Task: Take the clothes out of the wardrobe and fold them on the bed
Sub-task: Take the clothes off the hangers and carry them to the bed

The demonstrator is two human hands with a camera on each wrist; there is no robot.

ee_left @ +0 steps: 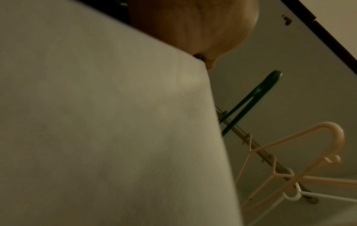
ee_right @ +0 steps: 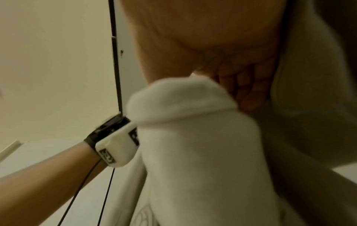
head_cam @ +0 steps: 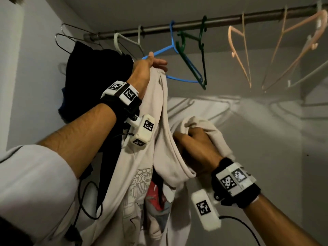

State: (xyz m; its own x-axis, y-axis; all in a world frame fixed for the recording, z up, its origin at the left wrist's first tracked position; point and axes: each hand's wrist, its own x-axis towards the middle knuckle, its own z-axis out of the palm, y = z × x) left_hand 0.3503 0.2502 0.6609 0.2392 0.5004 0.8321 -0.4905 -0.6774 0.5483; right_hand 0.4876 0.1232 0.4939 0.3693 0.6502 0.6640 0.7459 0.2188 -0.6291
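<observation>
A cream printed shirt (head_cam: 136, 174) hangs from the blue hanger (head_cam: 179, 68) on the wardrobe rail (head_cam: 195, 23). My left hand (head_cam: 152, 65) is raised to the hanger's left arm, thumb on the blue plastic, fingers holding the shirt's top against it. In the left wrist view the cream shirt (ee_left: 96, 122) fills the left side below the palm (ee_left: 193, 30). Lower down, my right hand (head_cam: 193, 139) grips a bunched part of the same shirt. The right wrist view shows its fingers (ee_right: 247, 91) curled into the cream fabric (ee_right: 193, 137). Dark clothes (head_cam: 85, 77) hang at the rail's left end.
Bare hangers hang on the rail: a green hanger (head_cam: 195, 57), peach hangers (head_cam: 248, 59), a white hanger (head_cam: 127, 41) and wire hangers (head_cam: 65, 41). The wardrobe's grey back wall (head_cam: 248, 139) is behind them. Cables (head_cam: 88, 201) dangle from my wrist devices.
</observation>
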